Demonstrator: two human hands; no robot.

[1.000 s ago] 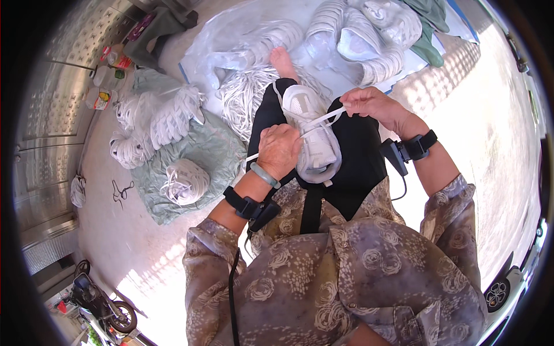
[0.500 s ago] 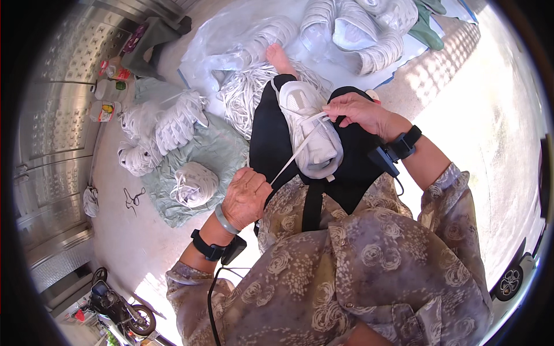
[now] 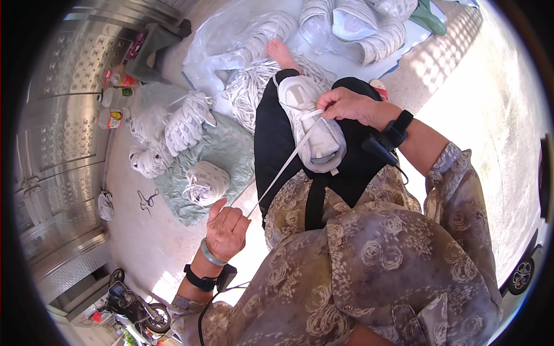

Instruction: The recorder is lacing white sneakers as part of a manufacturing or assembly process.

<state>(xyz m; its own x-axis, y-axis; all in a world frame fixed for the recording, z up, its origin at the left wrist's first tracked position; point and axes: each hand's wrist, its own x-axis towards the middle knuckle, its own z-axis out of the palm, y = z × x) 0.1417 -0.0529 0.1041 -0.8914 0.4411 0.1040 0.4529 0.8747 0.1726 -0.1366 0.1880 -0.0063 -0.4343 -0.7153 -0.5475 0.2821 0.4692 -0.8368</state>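
Note:
A white sneaker [image 3: 321, 138] lies on my lap over black trousers, its toe pointing away from me. My left hand [image 3: 226, 230] is closed around one part of a white shoelace [image 3: 282, 168], which runs taut from the shoe down to the fist. At the lacing, my right hand [image 3: 345, 107] pinches lace between thumb and fingers, close to the shoe's upper. Part of the lacing is hidden behind those fingers.
Left of my lap, a laced white shoe [image 3: 206, 183] and a stack of shoes [image 3: 189, 124] sit on a green sheet [image 3: 232, 138]. Ahead lie a heap of white laces [image 3: 249, 92] and nested shoe uppers [image 3: 382, 43] on plastic. A motorcycle [image 3: 135, 305] stands at lower left.
My left hand has moved down and left, drawing out a longer stretch of lace. The right hand has shifted slightly left, still pinching at the lacing.

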